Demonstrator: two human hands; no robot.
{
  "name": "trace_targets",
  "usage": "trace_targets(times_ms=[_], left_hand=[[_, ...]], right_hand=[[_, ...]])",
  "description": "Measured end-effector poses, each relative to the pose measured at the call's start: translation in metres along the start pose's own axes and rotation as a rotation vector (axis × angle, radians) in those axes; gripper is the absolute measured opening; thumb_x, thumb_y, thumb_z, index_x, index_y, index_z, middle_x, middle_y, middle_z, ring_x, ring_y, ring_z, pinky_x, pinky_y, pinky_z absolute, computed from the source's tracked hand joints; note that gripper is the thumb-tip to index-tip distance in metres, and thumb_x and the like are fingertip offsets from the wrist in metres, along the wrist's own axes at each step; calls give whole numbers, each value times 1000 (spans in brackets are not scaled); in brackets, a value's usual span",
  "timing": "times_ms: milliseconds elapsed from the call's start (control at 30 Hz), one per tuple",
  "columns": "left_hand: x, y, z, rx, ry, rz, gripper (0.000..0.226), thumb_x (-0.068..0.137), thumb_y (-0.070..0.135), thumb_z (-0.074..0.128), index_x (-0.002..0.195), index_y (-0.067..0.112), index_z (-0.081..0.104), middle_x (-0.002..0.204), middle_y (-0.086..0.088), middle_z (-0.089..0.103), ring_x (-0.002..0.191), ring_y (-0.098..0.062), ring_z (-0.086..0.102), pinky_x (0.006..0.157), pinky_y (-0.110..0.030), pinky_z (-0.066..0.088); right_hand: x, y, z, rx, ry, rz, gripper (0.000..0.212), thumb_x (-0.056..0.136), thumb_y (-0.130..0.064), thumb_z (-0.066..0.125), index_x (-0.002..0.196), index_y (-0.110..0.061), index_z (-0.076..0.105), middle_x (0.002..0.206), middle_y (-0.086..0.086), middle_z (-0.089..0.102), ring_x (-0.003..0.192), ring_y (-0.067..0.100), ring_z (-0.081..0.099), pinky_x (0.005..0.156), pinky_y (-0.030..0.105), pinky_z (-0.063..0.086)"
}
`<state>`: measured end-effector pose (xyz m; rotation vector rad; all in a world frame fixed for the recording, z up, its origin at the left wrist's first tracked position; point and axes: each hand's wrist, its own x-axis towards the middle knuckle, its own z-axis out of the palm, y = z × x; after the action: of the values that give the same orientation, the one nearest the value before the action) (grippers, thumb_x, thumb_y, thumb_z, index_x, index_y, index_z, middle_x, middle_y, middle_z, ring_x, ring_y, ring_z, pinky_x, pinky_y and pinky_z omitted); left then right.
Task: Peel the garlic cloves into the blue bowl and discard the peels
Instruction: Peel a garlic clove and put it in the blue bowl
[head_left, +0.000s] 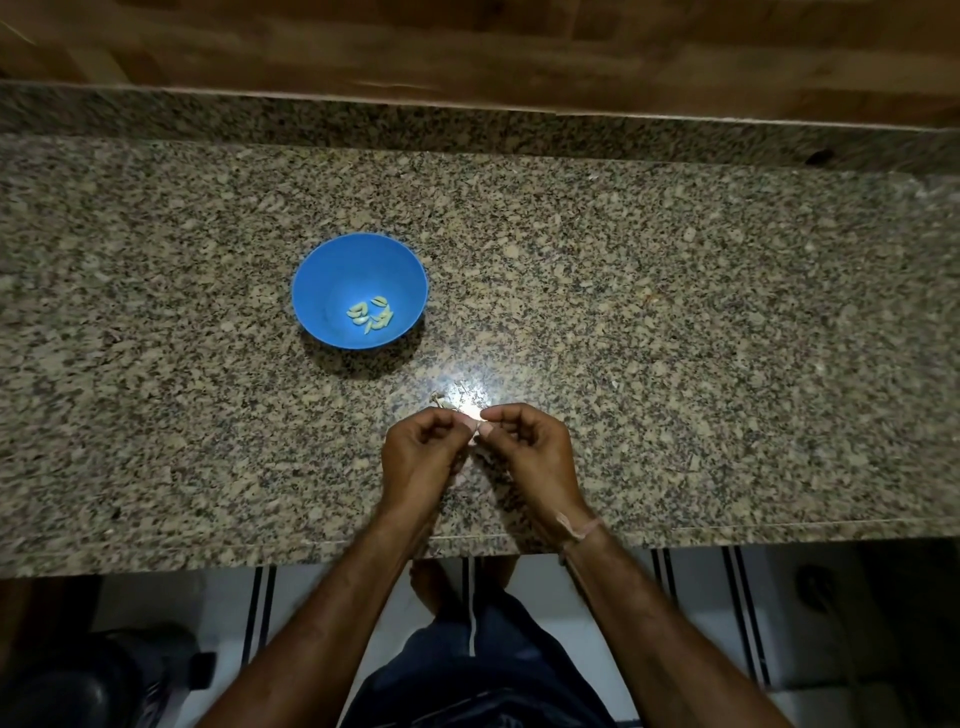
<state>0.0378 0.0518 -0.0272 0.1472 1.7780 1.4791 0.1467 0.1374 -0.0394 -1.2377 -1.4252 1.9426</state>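
Note:
A blue bowl (332, 270) stands on the granite counter, left of centre, with several peeled garlic cloves (370, 315) lying in its bottom. Nearer the front edge, my left hand (421, 452) and my right hand (524, 447) meet fingertip to fingertip. Both pinch one small garlic clove (474, 415) between them, which is washed out by a bright glare and mostly hidden by the fingers. A small scrap of peel (439, 400) lies on the counter just beyond my left fingers.
The speckled granite counter (675, 338) runs across the view, with a raised back ledge and a wooden wall behind. Its front edge (208, 558) lies just behind my wrists. Below it are a tiled floor and a dark object at bottom left.

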Motion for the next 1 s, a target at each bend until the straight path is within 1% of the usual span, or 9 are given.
trace_targets(times_ms=[67,133,233,400,500,600,667,867,1000], left_hand=[[-1,1,0,-15,-19,-50,9,93,11,73,86,9,77,69,-18,63,59,-22,51,56,-33,41],[0,2,2,-124,-21,-197,15,93,11,71,80,11,78,68,-11,65,58,-20,52,55,-31,42],[2,4,5,-301,-18,-376,10,95,10,70,86,7,75,73,-6,73,63,-13,64,56,-25,51],[2,1,8,-376,-25,-366,8,95,8,69,97,2,73,79,-8,74,64,-11,66,57,-22,55],[0,0,8,-277,-7,-280,9,95,11,71,100,4,73,78,-12,73,63,-14,63,61,-28,52],[-2,0,8,-55,20,-56,10,94,12,73,98,3,74,83,-26,73,67,-23,63,65,-35,53],[-3,0,9,-6,29,9,10,94,12,74,96,2,74,85,-29,72,69,-24,62,65,-36,52],[1,-1,11,-158,40,-183,6,94,6,70,97,2,74,73,-11,72,60,-13,61,61,-28,54],[2,-4,12,-158,56,-199,4,95,8,70,96,5,74,71,-8,70,56,-11,60,55,-24,53]], right_hand=[[-1,-2,-1,-36,1,-41,9,92,-6,77,101,-9,77,97,20,75,96,39,74,86,52,64],[-3,-6,-2,-100,-22,-119,9,93,-4,76,101,-8,77,97,11,77,96,30,75,87,40,63],[-3,-7,-2,-138,-47,-172,9,93,-3,75,99,-9,77,96,5,78,96,25,75,89,38,62],[-2,-4,-4,-140,-14,-175,10,93,1,72,97,-8,76,92,8,76,91,29,74,83,37,63],[-1,-3,-5,-143,-18,-174,9,93,1,73,97,-7,75,91,9,76,87,23,73,81,33,62],[1,-2,-6,-79,-11,-115,7,92,-1,75,99,-3,74,93,13,76,88,23,74,84,38,63],[1,-3,-6,-12,1,-62,8,92,0,75,99,-2,73,97,16,76,90,22,74,87,40,63],[3,0,-3,131,3,54,9,89,0,76,96,-5,74,102,27,74,92,33,73,94,58,58],[3,3,-4,158,2,106,11,89,0,77,98,-5,75,97,22,75,92,37,73,95,66,56]])
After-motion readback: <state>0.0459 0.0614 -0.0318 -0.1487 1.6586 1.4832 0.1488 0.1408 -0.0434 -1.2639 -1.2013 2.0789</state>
